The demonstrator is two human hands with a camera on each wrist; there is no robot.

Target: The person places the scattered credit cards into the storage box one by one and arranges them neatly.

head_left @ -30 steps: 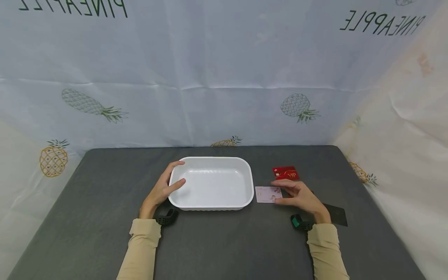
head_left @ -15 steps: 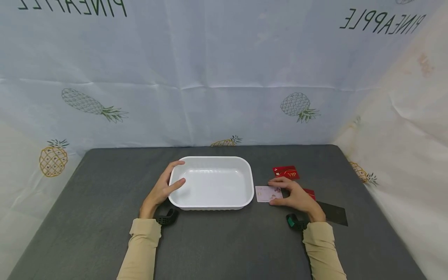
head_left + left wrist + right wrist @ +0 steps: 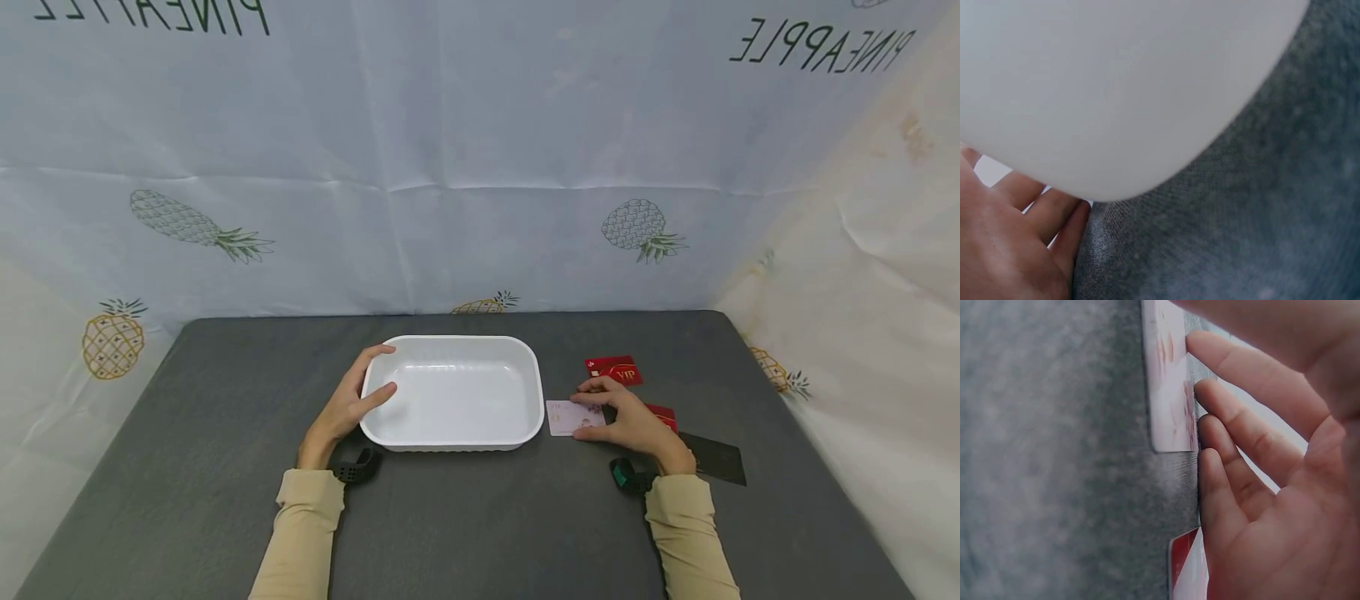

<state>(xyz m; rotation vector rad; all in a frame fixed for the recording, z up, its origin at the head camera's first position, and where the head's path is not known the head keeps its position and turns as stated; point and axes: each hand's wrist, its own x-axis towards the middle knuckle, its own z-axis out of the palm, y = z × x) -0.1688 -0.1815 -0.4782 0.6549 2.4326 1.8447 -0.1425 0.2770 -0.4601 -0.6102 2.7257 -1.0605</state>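
A white rectangular tray [image 3: 453,404] lies on the dark table in the head view. My left hand [image 3: 347,410] grips its left end, thumb over the rim and fingers along the far corner. In the left wrist view, the tray's outer wall [image 3: 1110,112] covers part of the fingers. Right of the tray lies a pale pink card [image 3: 561,418] with a flower print. My right hand [image 3: 628,423] holds it across its width, thumb at the near edge and fingertips at the far edge. The right wrist view has the fingertips [image 3: 1200,342] right at the card's side.
A red VIP card [image 3: 615,368] lies behind my right hand. Another red card [image 3: 664,416], partly hidden, and a flat black piece [image 3: 718,460] lie to the hand's right. A pineapple-print cloth [image 3: 480,150] hangs behind the grey-covered table [image 3: 480,525].
My right hand has slid left over the pink card, uncovering the second red card and more of the black piece. The left hand and the tray stay put.
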